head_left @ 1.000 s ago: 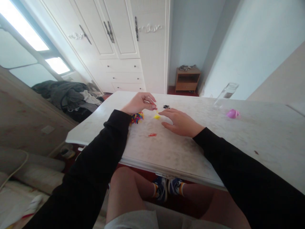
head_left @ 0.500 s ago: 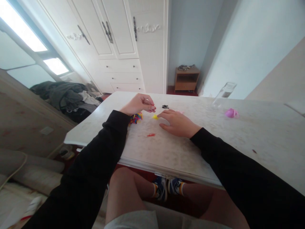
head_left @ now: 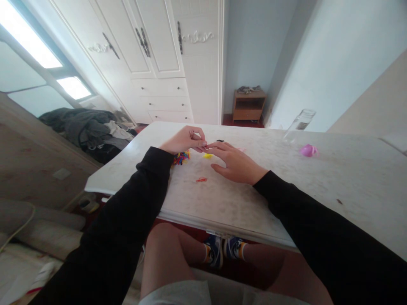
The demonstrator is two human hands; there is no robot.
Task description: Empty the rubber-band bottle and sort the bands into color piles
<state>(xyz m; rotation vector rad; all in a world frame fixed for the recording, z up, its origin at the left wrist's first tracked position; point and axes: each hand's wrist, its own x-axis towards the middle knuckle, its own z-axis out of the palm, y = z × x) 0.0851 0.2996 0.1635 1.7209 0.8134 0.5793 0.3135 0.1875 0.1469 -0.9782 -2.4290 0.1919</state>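
My left hand [head_left: 193,140] is raised over the table with thumb and fingers pinched together. A tiny reddish thing shows at its fingertips, too small to name. My right hand [head_left: 233,162] is held palm down, fingers stretched and thumb apart, its fingertips meeting those of the left. Beside my left wrist lies a pile of multicoloured small bands [head_left: 182,158], partly hidden by the sleeve. A little yellow heap [head_left: 207,156] sits below the fingertips, and a small red-orange cluster [head_left: 201,179] lies nearer to me. Behind my right hand, a black cluster [head_left: 220,140] is partly covered.
The white table [head_left: 222,207] spans the middle. On its right stand a clear glass bottle [head_left: 299,125] and a purple-pink object [head_left: 308,150]. A white wardrobe [head_left: 165,93] and a small wooden cabinet [head_left: 249,106] are beyond. Dark clothes [head_left: 85,127] are heaped at left.
My right hand's fingertips have shifted from beside the yellow heap up to my left fingertips. The left hand stays pinched in nearly the same place.
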